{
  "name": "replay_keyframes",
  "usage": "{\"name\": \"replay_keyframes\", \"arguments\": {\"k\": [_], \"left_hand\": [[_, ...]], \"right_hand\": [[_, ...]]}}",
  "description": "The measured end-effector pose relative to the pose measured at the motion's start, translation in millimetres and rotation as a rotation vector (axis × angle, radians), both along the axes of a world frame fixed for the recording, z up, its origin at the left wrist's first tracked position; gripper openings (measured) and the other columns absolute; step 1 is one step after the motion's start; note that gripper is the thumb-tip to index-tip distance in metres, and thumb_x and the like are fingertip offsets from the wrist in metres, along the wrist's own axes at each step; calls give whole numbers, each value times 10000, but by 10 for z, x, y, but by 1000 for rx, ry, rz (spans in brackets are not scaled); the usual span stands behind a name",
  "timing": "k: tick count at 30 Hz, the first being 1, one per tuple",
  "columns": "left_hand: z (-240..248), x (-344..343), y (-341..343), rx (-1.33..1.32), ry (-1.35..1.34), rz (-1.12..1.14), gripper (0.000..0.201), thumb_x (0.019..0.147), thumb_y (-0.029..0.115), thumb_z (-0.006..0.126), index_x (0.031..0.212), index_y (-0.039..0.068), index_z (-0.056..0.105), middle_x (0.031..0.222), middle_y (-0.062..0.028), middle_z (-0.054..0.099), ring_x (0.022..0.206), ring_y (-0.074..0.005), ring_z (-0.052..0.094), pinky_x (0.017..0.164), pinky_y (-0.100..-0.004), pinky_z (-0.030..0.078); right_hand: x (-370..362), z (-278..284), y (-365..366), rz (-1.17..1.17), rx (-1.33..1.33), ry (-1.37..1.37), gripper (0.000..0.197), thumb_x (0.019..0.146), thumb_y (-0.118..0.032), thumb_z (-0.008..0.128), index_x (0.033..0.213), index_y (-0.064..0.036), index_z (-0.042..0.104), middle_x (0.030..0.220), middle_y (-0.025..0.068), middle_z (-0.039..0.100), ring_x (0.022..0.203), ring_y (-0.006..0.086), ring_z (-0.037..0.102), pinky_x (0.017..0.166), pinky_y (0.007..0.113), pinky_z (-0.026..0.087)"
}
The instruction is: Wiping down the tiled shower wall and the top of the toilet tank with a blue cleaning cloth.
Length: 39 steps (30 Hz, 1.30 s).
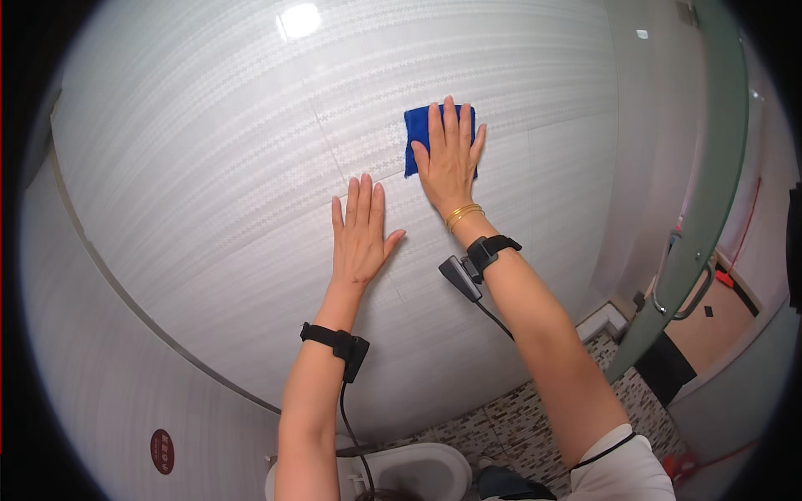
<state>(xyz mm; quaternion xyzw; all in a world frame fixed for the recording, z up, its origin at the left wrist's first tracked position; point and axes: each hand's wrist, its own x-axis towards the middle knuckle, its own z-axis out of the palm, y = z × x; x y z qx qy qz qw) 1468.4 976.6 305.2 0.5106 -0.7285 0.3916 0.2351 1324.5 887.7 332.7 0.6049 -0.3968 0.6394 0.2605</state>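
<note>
My right hand (451, 163) lies flat with fingers spread over a folded blue cloth (415, 132), pressing it against a pale patterned tile wall (251, 167). The cloth's left side and corners show around the fingers; the rest is under the palm. Lower and to the left, my left hand (359, 234) is stretched out with its palm toward the same wall and nothing in it. Both forearms wear black straps with small dark devices and cables, and gold bangles (464, 215) circle my right wrist.
A white toilet (418, 455) stands below on a mosaic-tiled floor (535, 417). To the right is a green-edged door (710, 167) with a metal handle (693, 294). An oval dark red sticker (163, 451) is on the left wall. A light reflects off the upper tiles.
</note>
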Motion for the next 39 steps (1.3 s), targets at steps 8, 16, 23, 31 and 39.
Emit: {"name": "replay_keyframes", "arguments": {"k": [8,16,23,31,39], "left_hand": [[-153,51,-297,-148,-20,60,646,782,275,514,1309,-2,261,1392,-147,210,1300,-299,156,1033,-481,87],[-120,19,-314,-161,-40,116,655,773,259,535,1317,21,260,1401,-132,195,1305,-282,143,1042,-461,68],[-125,72,-306,-171,-50,143,647,796,235,481,1335,14,199,1398,-178,164,1302,-335,113,1030,-501,47],[-113,-898,-577,-32,-49,-72,706,763,224,565,1338,36,201,1396,-179,164,1291,-366,125,1023,-523,69],[54,-2025,-1215,-90,-33,-316,658,788,364,538,1316,64,284,1383,-143,237,1283,-323,193,1019,-499,118]], "right_hand": [[207,-634,70,57,102,115,590,793,-318,530,1295,-82,328,1374,130,248,1272,327,194,998,509,157],[41,-1277,-10,259,26,355,637,753,-309,599,1300,-120,332,1378,112,235,1284,321,154,1002,514,139],[-656,-460,-491,66,24,181,612,803,-304,529,1316,-72,288,1389,132,217,1296,298,148,1029,484,108],[-1124,-352,-789,-58,185,-250,600,849,-297,442,1338,-31,216,1406,161,154,1303,336,105,1037,493,60],[-1662,-671,-1017,115,-34,218,520,794,-298,506,1267,-120,384,1371,88,271,1284,291,201,1015,501,146]]}}
